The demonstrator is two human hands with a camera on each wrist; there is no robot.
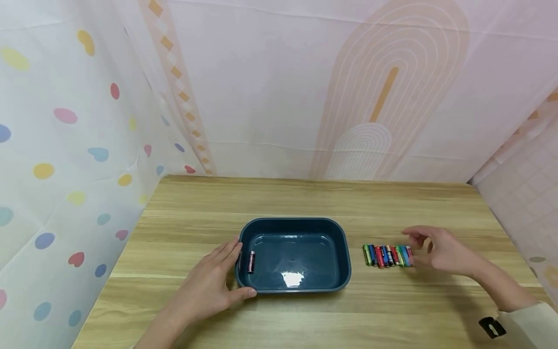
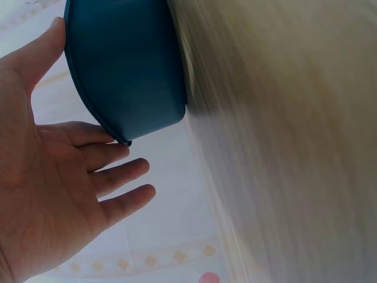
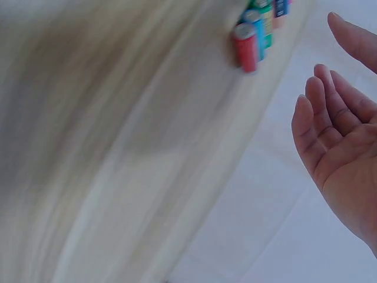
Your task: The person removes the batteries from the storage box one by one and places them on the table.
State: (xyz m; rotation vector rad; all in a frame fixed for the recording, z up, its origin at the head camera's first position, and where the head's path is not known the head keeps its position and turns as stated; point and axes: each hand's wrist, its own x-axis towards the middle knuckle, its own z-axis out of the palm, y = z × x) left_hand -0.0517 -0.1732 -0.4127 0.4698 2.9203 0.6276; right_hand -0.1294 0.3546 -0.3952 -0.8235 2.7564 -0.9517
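A dark teal plastic basin (image 1: 293, 291) stands on the table, and one dark battery (image 1: 251, 262) lies inside near its left wall. My left hand (image 1: 209, 278) rests against the basin's left side, thumb at the front rim and extended fingers along the left edge. In the left wrist view, the left hand (image 2: 65, 171) touches the rim with thumb and some fingertips. To the right of the basin, several colorful batteries (image 1: 380, 257) lie side by side in a row. Just right of that row hovers my right hand (image 1: 442, 249), fingers loosely bent, nothing held; its palm (image 3: 347, 165) shows in the right wrist view.
The wood-grain table (image 1: 305, 320) is bordered by patterned cloth: a pale curtain (image 1: 261, 97) behind and a dotted curtain (image 1: 65, 160) on the left. A gap of bare wood separates the basin from the battery row.
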